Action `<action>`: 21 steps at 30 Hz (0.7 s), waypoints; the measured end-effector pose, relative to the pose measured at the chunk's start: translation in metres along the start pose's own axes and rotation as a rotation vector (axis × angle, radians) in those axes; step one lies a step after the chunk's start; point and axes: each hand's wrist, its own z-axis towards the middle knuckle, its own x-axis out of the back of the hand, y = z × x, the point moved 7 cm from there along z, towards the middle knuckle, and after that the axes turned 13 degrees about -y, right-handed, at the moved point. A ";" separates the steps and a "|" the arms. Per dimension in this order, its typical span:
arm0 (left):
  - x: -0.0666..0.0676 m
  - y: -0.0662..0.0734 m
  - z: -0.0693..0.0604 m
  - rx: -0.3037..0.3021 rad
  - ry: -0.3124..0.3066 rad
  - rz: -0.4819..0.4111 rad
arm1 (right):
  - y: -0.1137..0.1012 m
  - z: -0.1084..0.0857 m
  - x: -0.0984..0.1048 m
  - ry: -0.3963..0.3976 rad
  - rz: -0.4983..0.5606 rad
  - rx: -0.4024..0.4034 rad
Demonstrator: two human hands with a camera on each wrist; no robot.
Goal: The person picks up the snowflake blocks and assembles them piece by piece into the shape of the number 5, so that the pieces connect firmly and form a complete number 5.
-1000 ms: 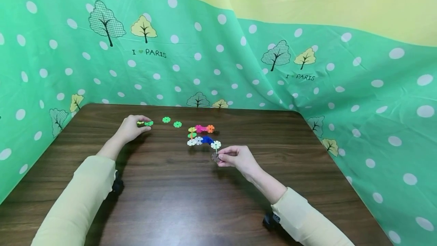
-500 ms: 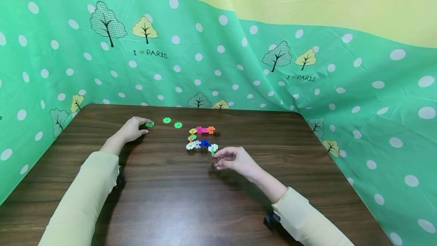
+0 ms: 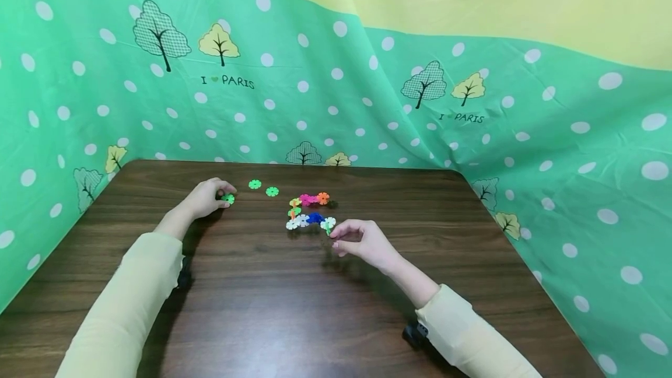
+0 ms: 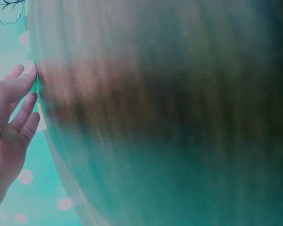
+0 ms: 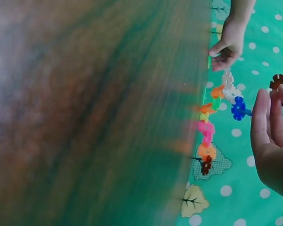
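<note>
Several flower-shaped plastic linking discs are joined into a bent chain: orange [image 3: 323,198], pink [image 3: 305,199], white [image 3: 291,224], dark blue [image 3: 315,218] and others. My right hand [image 3: 367,244] holds the chain's near end beside a white disc [image 3: 328,223]. In the right wrist view, a brown disc [image 5: 279,82] shows at the right fingertips; in the head view it is hard to make out. Further left, my left hand [image 3: 207,198] pinches a loose green disc [image 3: 228,198] at the table. The left wrist view shows only a sliver of green between thumb and fingers.
Two loose green discs, one farther back [image 3: 254,184] and one nearer the chain [image 3: 272,191], lie on the dark wooden table [image 3: 273,308]. A green and yellow dotted curtain [image 3: 325,92] hangs along the table's back and sides.
The right hand has turned the chain's near end, so the brown disc no longer faces the head camera. The green disc at the left hand has moved slightly nearer and tilted.
</note>
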 end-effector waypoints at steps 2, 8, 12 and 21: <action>0.000 0.001 0.000 -0.005 0.009 0.004 | -0.001 0.000 0.001 0.008 -0.024 0.000; 0.006 0.011 -0.004 -0.024 0.074 -0.027 | -0.010 0.000 0.000 0.009 -0.043 0.003; 0.010 0.023 -0.010 -0.024 0.123 -0.077 | -0.026 -0.004 -0.003 0.004 -0.058 0.002; 0.019 0.068 -0.028 -0.096 0.296 -0.094 | -0.033 -0.007 -0.005 0.003 -0.084 -0.034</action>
